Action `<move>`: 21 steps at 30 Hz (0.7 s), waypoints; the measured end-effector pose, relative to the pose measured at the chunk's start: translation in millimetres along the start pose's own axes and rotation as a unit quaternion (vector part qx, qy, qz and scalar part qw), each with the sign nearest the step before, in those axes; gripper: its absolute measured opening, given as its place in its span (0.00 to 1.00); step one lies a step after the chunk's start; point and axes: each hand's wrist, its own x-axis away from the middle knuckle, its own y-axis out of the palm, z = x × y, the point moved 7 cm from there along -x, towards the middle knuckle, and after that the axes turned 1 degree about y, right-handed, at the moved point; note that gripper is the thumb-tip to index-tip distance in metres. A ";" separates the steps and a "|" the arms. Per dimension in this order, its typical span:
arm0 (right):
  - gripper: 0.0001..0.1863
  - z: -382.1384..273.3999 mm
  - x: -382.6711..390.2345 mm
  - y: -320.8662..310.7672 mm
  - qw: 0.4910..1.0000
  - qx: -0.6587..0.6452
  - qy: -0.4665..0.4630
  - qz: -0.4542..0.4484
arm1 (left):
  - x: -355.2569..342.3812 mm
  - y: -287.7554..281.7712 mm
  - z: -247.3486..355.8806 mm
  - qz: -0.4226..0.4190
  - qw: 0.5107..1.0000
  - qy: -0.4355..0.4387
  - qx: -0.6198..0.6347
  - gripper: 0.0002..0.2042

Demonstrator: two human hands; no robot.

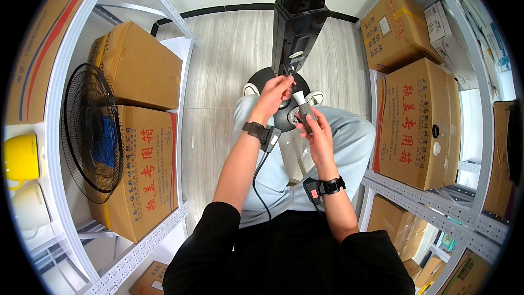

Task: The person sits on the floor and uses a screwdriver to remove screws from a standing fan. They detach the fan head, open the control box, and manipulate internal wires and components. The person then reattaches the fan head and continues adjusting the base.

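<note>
A black pedestal fan stands between my legs; its column (pixel 297 24) leans toward me and its round base (pixel 267 78) lies on the floor. At the lower end of the column, the fingers of my left hand (pixel 274 94) are pinched together beside some small metal and dark parts. What they hold there is too small to make out. My right hand (pixel 318 134) is closed round the grey handle of a small brush-like tool (pixel 304 108). Its flared white tip points up toward the column, apart from it. Each wrist wears a black strap with a cabled box.
At the left, a metal rack (pixel 183 104) holds cardboard boxes (pixel 144 158), with a black wire fan grille (pixel 90 131) in front of them. More boxes (pixel 406 123) fill the right rack. Yellow (pixel 22 158) and white helmets sit far left. Light wood-look flooring (pixel 210 65) lies between the racks.
</note>
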 end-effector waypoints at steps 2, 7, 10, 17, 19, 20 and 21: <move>0.20 -1.5 0.4 0.5 1.000 -0.001 -0.001 0.007 | -2.0 1.2 0.2 -0.004 1.000 0.015 -0.022 0.11; 0.21 -4.5 1.9 3.7 0.999 0.024 -0.022 0.000 | -1.8 1.7 2.6 -0.021 0.999 0.024 -0.020 0.10; 0.21 -3.5 0.1 7.1 0.999 0.004 0.010 -0.030 | 0.8 5.9 3.7 -0.038 0.999 0.006 0.025 0.12; 0.22 1.7 -6.4 -1.5 1.000 -0.004 0.002 -0.026 | 2.5 12.1 9.5 -0.067 0.994 -0.006 0.080 0.18; 0.21 -2.0 -1.0 -2.4 1.000 0.013 -0.010 -0.019 | 0.1 8.5 9.9 -0.063 0.994 0.005 0.086 0.19; 0.21 -3.6 2.1 -3.5 0.999 0.022 -0.016 -0.016 | -1.4 6.1 9.6 -0.052 0.994 0.006 0.095 0.20; 0.21 -3.5 5.0 -4.8 0.999 0.027 -0.016 -0.016 | -2.1 3.7 9.0 -0.041 0.994 0.006 0.105 0.20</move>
